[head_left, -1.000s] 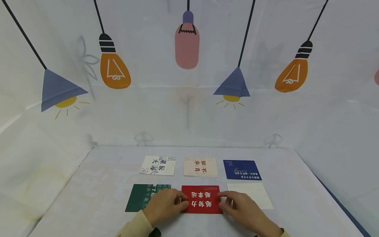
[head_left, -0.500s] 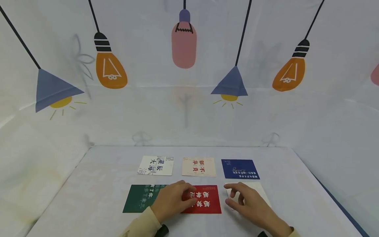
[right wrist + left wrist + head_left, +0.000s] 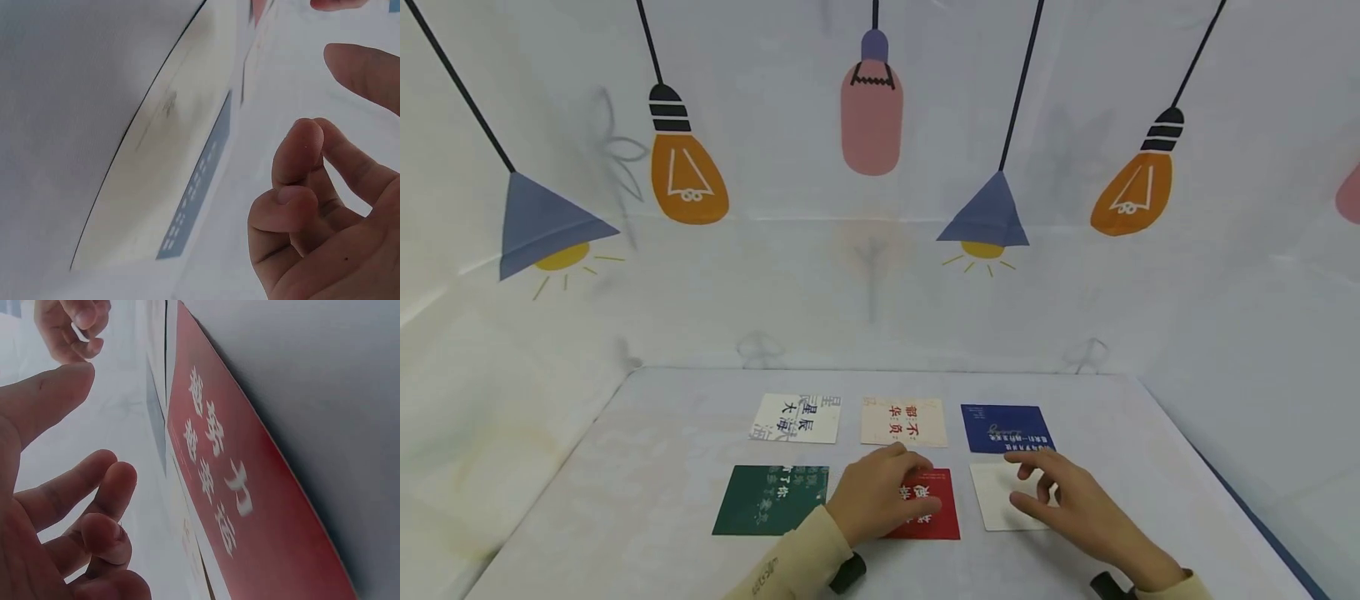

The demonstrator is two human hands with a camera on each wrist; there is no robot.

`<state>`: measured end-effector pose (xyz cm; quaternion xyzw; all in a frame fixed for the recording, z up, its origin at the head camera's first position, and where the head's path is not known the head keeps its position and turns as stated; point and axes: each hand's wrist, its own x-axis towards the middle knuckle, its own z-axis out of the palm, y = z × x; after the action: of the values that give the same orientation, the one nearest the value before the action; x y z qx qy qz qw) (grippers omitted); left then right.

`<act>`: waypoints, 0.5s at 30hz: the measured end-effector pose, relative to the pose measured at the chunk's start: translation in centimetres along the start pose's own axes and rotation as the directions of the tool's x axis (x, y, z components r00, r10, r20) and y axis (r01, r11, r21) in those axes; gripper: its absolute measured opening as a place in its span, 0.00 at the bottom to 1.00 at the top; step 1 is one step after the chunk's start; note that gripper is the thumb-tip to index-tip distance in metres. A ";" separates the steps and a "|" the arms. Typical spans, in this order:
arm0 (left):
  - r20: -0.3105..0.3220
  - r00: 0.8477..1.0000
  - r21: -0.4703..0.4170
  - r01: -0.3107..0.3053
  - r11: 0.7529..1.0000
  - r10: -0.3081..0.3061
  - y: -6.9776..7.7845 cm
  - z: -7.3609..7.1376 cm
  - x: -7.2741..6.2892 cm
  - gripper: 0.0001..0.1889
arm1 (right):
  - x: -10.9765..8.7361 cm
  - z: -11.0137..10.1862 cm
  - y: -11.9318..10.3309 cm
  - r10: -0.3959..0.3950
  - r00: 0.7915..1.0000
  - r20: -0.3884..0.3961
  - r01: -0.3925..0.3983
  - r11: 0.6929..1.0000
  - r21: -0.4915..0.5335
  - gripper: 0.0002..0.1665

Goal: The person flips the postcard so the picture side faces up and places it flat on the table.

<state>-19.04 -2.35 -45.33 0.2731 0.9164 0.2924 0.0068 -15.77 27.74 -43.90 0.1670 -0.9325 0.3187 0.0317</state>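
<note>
Over the red card (image 3: 946, 510) hovers my left hand (image 3: 880, 496), its fingers loosely bent and holding nothing. In the left wrist view a gap separates the fingers from that red card (image 3: 262, 506), which lies flat with white characters facing up. My right hand (image 3: 1078, 510) hangs above the right part of the cream card (image 3: 996, 500), thumb and index finger apart. The right wrist view shows the cream card (image 3: 156, 162) flat on the table, untouched by the hand. To the left of the red card lies a green card (image 3: 760, 504).
Behind these, a back row holds a white card (image 3: 775, 417) with dark characters, a beige card (image 3: 880, 425) with red characters and a navy card (image 3: 1000, 417). All lie on a white-covered table (image 3: 647, 492). White sheeting printed with lamps (image 3: 820, 292) rises beyond the far edge.
Both hands have left the sides of the red card. The left has shifted right over it, while the right has moved right above the cream card. The cards look still.
</note>
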 end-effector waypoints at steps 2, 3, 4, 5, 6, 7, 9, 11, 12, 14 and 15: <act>0.000 1.000 0.009 -0.012 1.000 0.012 0.5 0.4 0.5 0.26 | -0.3 -0.4 0.4 0.013 1.000 0.000 -0.013 1.000 -0.001 0.29; -0.002 1.000 0.015 -0.017 1.000 0.017 0.7 0.6 0.7 0.26 | -0.4 -0.5 0.6 0.022 1.000 0.001 -0.022 1.000 -0.001 0.30; -0.004 1.000 0.021 -0.020 1.000 0.020 0.9 0.9 0.9 0.26 | -0.5 -0.7 0.9 0.027 1.000 -0.003 -0.027 1.000 -0.003 0.31; -0.006 1.000 0.026 -0.026 0.999 0.026 1.2 1.1 1.1 0.26 | -0.7 -0.9 1.1 0.028 1.000 -0.007 -0.028 1.000 0.000 0.31; -0.007 0.999 0.035 -0.032 0.999 0.033 1.4 1.4 1.3 0.26 | -0.8 -1.1 1.3 0.026 1.000 -0.013 -0.026 1.000 -0.002 0.32; -0.010 0.999 0.049 -0.038 0.998 0.039 1.6 1.7 1.5 0.26 | -0.9 -1.2 1.5 0.022 1.000 -0.019 -0.022 1.000 -0.002 0.32; -0.014 0.999 0.086 -0.049 0.995 0.050 1.9 2.2 1.9 0.27 | -1.1 -1.5 1.9 0.010 0.999 -0.031 -0.010 1.000 0.000 0.32; -0.015 0.998 0.131 -0.060 0.990 0.062 2.2 2.8 2.4 0.28 | -1.2 -1.7 2.3 -0.003 0.999 -0.037 0.003 1.000 0.003 0.33; -0.014 0.998 0.159 -0.064 0.985 0.067 2.3 3.1 2.6 0.29 | -1.3 -1.8 2.5 -0.010 0.999 -0.038 0.010 1.000 0.002 0.33; -0.007 0.997 0.199 -0.070 0.978 0.073 2.6 3.6 3.0 0.30 | -1.5 -1.9 2.9 -0.019 0.999 -0.041 0.019 1.000 0.002 0.33; 0.000 0.997 0.216 -0.072 0.974 0.074 2.8 3.8 3.2 0.31 | -1.6 -2.0 3.1 -0.019 0.999 -0.043 0.019 1.000 0.000 0.33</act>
<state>-19.73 3.25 -46.52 0.3044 0.9322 0.1924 -0.0372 -15.41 31.73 -44.39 0.1689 -0.9300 0.3220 0.0545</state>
